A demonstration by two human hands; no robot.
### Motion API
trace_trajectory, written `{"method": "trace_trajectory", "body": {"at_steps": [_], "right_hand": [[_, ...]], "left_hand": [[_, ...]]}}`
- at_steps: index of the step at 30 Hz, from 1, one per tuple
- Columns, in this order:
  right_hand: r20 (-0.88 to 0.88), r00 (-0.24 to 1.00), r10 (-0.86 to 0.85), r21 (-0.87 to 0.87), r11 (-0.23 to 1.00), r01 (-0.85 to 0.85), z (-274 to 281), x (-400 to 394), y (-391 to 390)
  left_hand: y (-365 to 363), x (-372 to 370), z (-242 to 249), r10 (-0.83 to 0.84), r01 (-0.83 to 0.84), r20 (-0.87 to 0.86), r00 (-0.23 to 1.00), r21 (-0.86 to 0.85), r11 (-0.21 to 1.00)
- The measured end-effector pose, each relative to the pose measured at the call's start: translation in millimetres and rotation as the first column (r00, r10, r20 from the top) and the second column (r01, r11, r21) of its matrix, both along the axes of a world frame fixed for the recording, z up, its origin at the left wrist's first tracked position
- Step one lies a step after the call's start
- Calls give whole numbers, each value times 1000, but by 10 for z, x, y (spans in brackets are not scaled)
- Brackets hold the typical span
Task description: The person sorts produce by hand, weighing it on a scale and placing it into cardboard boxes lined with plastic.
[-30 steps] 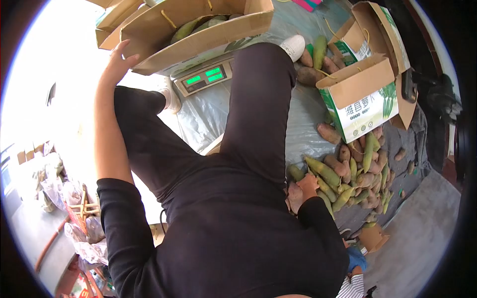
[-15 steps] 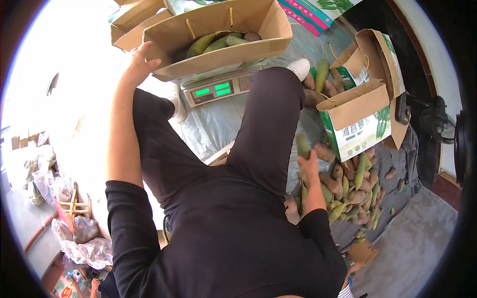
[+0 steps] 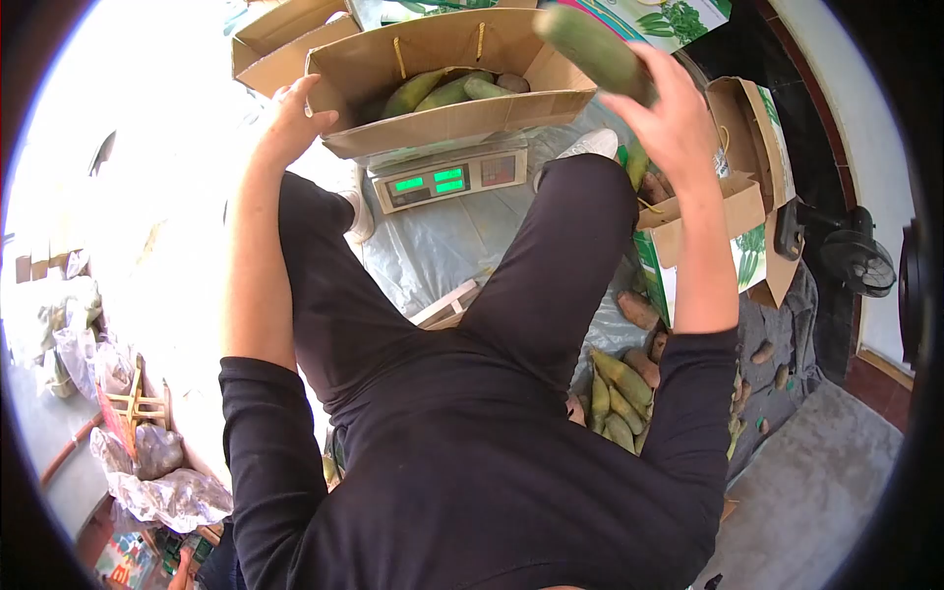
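My right hand (image 3: 674,118) grips a long green radish (image 3: 595,54), raised beside the right end of an open cardboard box (image 3: 452,128). Fingers and thumb of my left hand (image 3: 293,123) hold the box's left corner. Inside the box lie several green radishes (image 3: 457,90) and a brownish root (image 3: 512,83). The box rests on a digital scale (image 3: 447,182) with lit green displays, whose figures are too small to read.
On the right stand a printed carton (image 3: 752,258) and another open carton (image 3: 737,108). More green radishes (image 3: 619,388) and brown roots (image 3: 639,309) lie on the floor beside my right leg. A black fan (image 3: 857,256) is by the wall; plastic bags (image 3: 162,492) lie at left.
My right hand has lifted a green radish from near the floor pile up to the box's right end. My left hand stays at the box's left corner.
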State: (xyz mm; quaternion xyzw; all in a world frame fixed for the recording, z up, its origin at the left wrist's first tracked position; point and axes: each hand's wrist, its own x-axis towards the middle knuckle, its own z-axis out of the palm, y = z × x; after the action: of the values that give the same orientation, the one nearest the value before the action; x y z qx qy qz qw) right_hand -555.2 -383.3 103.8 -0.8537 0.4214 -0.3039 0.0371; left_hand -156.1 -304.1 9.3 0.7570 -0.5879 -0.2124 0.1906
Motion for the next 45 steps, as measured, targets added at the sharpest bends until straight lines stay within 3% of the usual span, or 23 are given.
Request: {"method": "trace_trajectory", "body": {"at_steps": [4,5,7,10,12,13,15,17,19,21,25,27,29,31,36,38,40,41,43,45], "right_hand": [[-230,971,71,67,996,-57,289,725,-14],[-228,970,79,7,997,-80,240,864,-18],[-355,930,99,62,995,-82,181,1093,-53],[-218,969,118,40,993,-112,-55,1202,-108],[-160,984,76,220,975,-39,-16,1110,-103],[-163,984,74,223,974,-36,-36,1026,-109],[5,996,85,299,951,-83,-97,719,-137],[61,996,-68,481,876,31,-129,411,-86],[212,974,-73,435,900,-27,-393,-46,-143],[242,952,-186,498,866,42,-644,-461,-113],[150,899,-411,581,773,256,-1575,-1305,146],[157,870,-467,696,678,238,-2233,-1719,430],[15,888,-459,645,683,343,-2501,-1803,900],[-222,840,-496,663,554,503,-2466,-1678,1337],[-298,883,-362,718,525,458,-3531,-1991,2333],[-363,873,-325,718,501,484,-3631,-2012,2615],[-320,822,-472,892,143,429,-3554,-1896,2857],[-328,807,-491,890,126,438,-3734,-1957,2972],[-173,878,-446,939,194,284,-4410,-2339,3436],[-286,917,-277,857,355,374,-4015,-2288,3417]], "left_hand": [[3,-6,40,14,-14,12,1000,17,1000],[1,1,45,11,-12,18,1000,24,1000],[2,-11,53,1,-2,21,1000,37,999],[1,-5,56,-2,1,29,1000,29,1000],[3,8,39,-6,6,41,999,19,1000],[7,18,35,-9,8,38,999,22,1000],[0,25,45,-14,14,38,999,13,1000],[-4,10,71,-10,10,36,999,14,1000],[0,-2,83,3,-4,50,999,21,1000],[-8,15,60,-2,1,51,999,18,1000],[-7,-1,76,-9,8,26,1000,26,1000],[-12,-14,98,-5,4,28,1000,35,999],[-23,-5,75,-2,1,27,1000,46,999],[-38,47,14,-5,4,67,998,27,1000],[-59,87,-10,-31,29,79,996,32,999],[-59,39,36,-35,32,75,997,42,999],[-37,-64,143,12,-14,30,999,82,997],[-32,-17,111,-20,20,-4,1000,46,999],[-33,7,120,-77,80,-67,995,43,996],[-97,184,16,-129,132,-52,990,73,989]]}}
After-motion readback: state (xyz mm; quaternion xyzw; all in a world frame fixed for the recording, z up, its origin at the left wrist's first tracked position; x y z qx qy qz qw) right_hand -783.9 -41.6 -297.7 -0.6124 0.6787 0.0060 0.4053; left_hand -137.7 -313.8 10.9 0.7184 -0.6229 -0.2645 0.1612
